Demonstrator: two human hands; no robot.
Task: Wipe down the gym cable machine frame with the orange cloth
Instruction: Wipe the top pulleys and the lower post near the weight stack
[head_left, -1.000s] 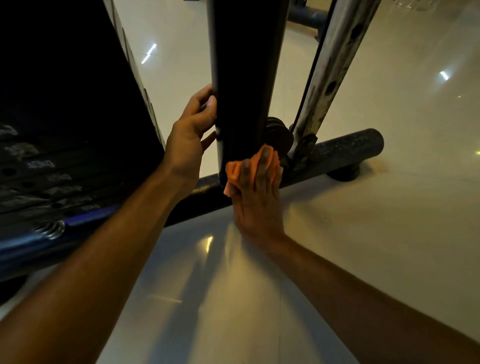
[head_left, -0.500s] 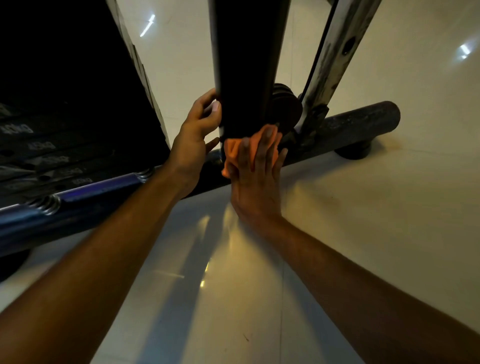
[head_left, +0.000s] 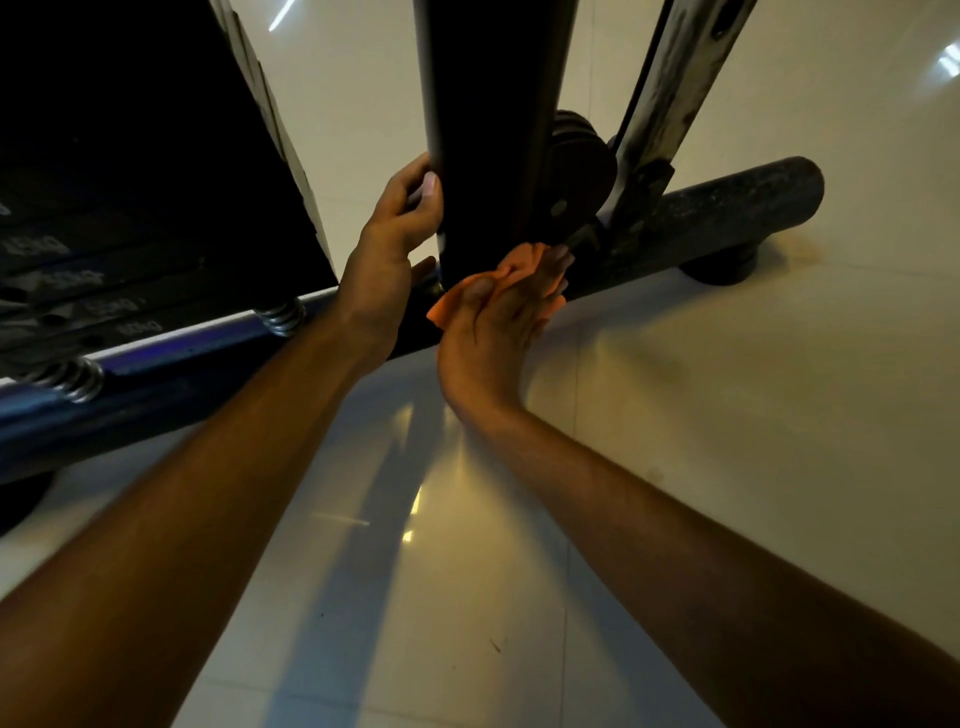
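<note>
The cable machine's black upright post (head_left: 493, 130) rises from a dark base bar (head_left: 727, 208) on the floor. My left hand (head_left: 395, 244) grips the left edge of the post low down, fingers curled round it. My right hand (head_left: 493, 322) holds the orange cloth (head_left: 519, 267) bunched against the foot of the post, where it meets the base bar. My fingers cover most of the cloth. A black pulley wheel (head_left: 582, 161) sits just behind the post.
A black weight stack (head_left: 130, 182) fills the upper left above a blue base rail (head_left: 156, 358) with coil springs. A worn silver slanted bar (head_left: 670, 88) rises at the right. Glossy pale floor tiles (head_left: 727, 415) spread to the right and front.
My right hand has slid the cloth down the post to its foot and bunched it tighter. The left hand keeps its grip. The view has shifted closer.
</note>
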